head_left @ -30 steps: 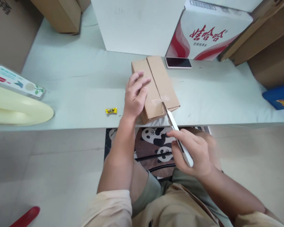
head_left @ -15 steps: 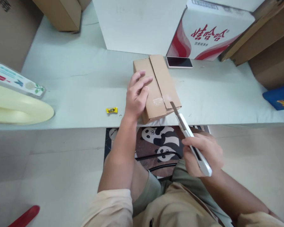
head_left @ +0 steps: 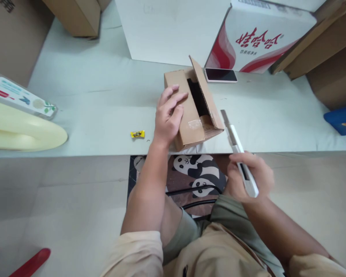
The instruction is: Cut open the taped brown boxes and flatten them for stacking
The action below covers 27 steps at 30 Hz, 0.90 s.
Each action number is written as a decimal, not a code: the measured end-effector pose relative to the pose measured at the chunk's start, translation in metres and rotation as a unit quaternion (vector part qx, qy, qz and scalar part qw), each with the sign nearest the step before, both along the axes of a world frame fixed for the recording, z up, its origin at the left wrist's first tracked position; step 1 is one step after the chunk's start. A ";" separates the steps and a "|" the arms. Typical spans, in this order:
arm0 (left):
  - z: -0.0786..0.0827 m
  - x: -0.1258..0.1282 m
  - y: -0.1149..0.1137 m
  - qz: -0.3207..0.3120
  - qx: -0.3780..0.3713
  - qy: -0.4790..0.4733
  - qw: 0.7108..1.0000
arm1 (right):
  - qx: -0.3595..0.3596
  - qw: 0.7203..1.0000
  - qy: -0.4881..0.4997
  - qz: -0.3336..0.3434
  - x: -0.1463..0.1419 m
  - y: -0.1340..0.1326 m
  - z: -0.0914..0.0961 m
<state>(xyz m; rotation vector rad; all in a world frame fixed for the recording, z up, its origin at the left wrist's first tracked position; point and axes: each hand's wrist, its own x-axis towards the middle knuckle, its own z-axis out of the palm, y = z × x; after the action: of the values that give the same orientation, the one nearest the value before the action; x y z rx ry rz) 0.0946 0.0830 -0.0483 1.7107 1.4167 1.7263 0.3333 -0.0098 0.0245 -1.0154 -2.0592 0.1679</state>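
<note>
A small brown cardboard box (head_left: 189, 121) stands near the table's front edge, its right flap (head_left: 207, 92) raised and a dark gap showing inside. A piece of clear tape sticks to its left flap near the front end. My left hand (head_left: 170, 115) is curled over the box's left side, fingers and thumb pressed on the top, gripping it in place. To the right, my right hand (head_left: 252, 175) is wrapped around a white utility knife (head_left: 237, 144). The blade is out, pointing up and away, just right of the box and apart from it.
Behind the box are a phone (head_left: 220, 75), a plain white carton (head_left: 167, 30) and a red-and-white carton (head_left: 256, 42). A small yellow wrapped packet (head_left: 137, 134) lies to the left. A pale yellow curved object (head_left: 25, 129) rests at far left, a blue packet (head_left: 343, 118) at far right.
The box's right flap has lifted from nearly flat to raised, opening a gap. My right hand has moved the knife up and right, off the box. My left hand keeps its place.
</note>
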 end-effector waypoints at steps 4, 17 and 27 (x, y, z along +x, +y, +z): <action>0.000 0.000 0.000 -0.002 -0.004 -0.012 1.000 | -0.050 0.994 -0.074 -0.067 0.016 0.023 -0.019; 0.000 -0.006 -0.002 -0.006 -0.014 -0.026 1.000 | -0.285 0.869 -0.330 -0.233 0.049 0.081 -0.061; -0.001 -0.016 -0.006 -0.006 -0.030 -0.029 0.999 | -0.204 0.946 -0.238 -0.076 0.018 0.066 -0.082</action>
<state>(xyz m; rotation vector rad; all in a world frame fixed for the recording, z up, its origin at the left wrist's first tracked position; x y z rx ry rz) 0.0786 0.0771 -0.0489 1.6222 1.4162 1.6958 0.3516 0.0562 -0.0574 -1.5914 -2.4215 0.3020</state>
